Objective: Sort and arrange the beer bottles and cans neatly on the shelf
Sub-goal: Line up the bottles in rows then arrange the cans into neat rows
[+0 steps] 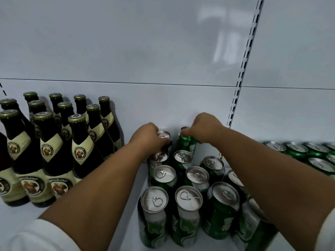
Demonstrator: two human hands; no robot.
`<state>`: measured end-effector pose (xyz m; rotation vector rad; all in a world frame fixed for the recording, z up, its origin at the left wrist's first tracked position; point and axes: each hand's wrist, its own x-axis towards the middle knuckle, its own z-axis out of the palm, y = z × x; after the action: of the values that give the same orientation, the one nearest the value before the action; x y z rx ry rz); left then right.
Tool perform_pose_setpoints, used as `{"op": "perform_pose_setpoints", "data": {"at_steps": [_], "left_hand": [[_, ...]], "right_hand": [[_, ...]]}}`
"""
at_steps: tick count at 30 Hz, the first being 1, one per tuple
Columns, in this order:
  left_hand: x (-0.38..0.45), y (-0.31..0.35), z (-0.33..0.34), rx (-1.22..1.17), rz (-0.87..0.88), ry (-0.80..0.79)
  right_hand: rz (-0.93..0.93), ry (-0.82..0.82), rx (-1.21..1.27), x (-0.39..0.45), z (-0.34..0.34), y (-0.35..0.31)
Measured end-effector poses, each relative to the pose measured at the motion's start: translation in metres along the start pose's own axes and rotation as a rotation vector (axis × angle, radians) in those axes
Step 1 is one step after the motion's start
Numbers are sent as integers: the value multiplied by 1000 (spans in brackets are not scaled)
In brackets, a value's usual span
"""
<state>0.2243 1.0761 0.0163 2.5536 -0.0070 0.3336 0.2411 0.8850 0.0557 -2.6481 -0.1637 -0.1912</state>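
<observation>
Bottles point(54, 142): dark, cream labels, upright in rows at shelf's left.
My left hand point(147, 135): fingers curled over rear silver-topped can point(164, 135) by the back wall.
My right hand point(204, 130): gripping top of tilted green can point(186, 144), just beside.
Can cluster point(188, 196): upright below my hands.
Far right: more cans point(299, 150).
</observation>
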Motion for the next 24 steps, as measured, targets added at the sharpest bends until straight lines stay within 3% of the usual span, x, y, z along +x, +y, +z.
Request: {"op": "perform_pose_setpoints", "data": {"at_steps": [12, 17, 24], "left_hand": [[3, -9, -2, 51, 103, -138], [12, -1, -7, 177, 105, -285], [15, 15, -7, 316, 75, -282]], "right_hand": [[13, -3, -85, -3, 27, -7], [27, -45, -118, -4, 34, -8], [17, -240, -145, -1, 24, -17]]}}
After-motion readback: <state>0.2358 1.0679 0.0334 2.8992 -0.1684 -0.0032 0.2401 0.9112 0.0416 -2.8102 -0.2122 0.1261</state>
